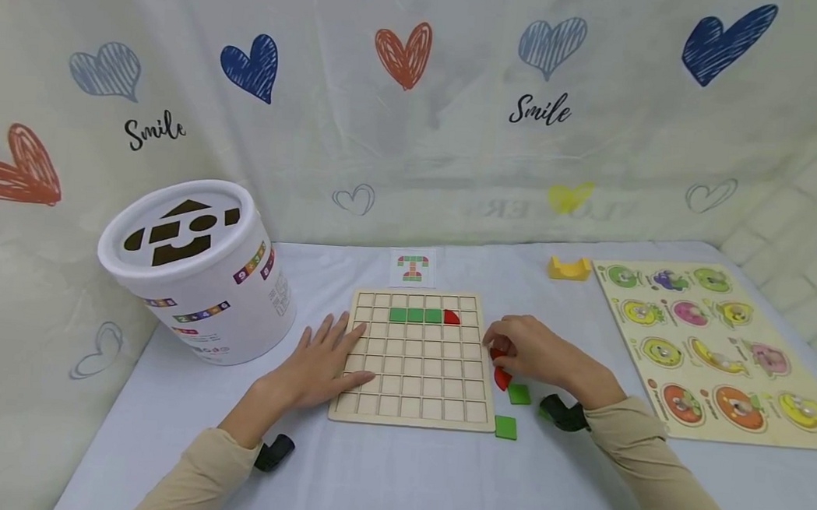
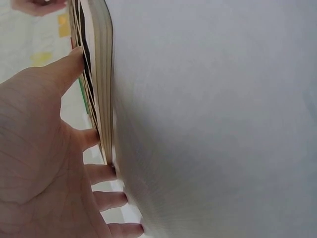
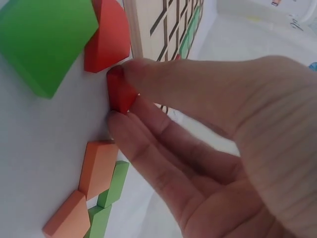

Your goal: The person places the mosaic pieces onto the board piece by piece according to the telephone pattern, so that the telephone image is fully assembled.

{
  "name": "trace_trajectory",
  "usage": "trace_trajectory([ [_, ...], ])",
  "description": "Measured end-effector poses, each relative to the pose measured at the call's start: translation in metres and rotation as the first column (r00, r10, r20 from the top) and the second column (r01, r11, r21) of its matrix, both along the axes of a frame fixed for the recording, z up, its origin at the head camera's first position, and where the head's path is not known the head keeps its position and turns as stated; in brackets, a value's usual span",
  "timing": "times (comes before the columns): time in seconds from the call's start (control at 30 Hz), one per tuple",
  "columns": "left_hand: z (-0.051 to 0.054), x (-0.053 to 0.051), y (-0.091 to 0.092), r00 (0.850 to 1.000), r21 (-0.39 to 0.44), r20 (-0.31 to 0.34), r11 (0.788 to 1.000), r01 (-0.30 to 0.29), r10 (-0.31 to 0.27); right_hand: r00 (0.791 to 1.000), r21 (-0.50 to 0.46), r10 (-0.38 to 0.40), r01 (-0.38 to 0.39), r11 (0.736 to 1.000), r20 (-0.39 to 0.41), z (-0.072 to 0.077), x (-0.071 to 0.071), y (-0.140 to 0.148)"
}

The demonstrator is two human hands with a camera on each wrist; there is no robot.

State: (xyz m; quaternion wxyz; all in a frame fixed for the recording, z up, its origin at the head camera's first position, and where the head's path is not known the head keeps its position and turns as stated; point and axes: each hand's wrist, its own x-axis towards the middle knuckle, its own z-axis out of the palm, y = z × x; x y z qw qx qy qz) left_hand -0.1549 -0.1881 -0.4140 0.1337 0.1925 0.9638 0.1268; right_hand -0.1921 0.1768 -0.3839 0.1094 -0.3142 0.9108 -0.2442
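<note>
A wooden grid board (image 1: pixel 415 368) lies on the white cloth; three green squares (image 1: pixel 415 315) and a red quarter-round piece (image 1: pixel 451 318) sit in one of its upper rows. My left hand (image 1: pixel 318 362) rests with spread fingers on the board's left edge; in the left wrist view the thumb of the left hand (image 2: pixel 44 139) lies on the board's face. Beside the right edge, my right hand (image 1: pixel 539 353) pinches a small red piece (image 3: pixel 119 91) between thumb and fingers. Another red piece (image 3: pixel 108 37) lies next to it, close to a green piece (image 3: pixel 47 42).
Green squares (image 1: pixel 506 428) lie right of the board, and orange pieces (image 3: pixel 98 168) show in the right wrist view. A pattern card (image 1: pixel 412 268) and a yellow piece (image 1: pixel 569 269) lie behind. A white bucket (image 1: pixel 203 289) stands left; a fruit board (image 1: pixel 718 352) lies right.
</note>
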Motion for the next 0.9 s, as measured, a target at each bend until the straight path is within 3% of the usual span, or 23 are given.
trace_trajectory([
  [0.2, 0.0004, -0.0001, 0.0015, 1.0, -0.002, 0.003, 1.0, -0.001, 0.001, 0.999, 0.008, -0.038, 0.038, 0.999, 0.011, 0.0006, 0.0001, 0.0002],
  [0.9, -0.0008, 0.0007, 0.0015, 1.0, -0.017, -0.02, 1.0, -0.002, 0.001, 1.0, -0.007, -0.026, 0.026, 1.0, 0.013, 0.0036, 0.0027, -0.0021],
])
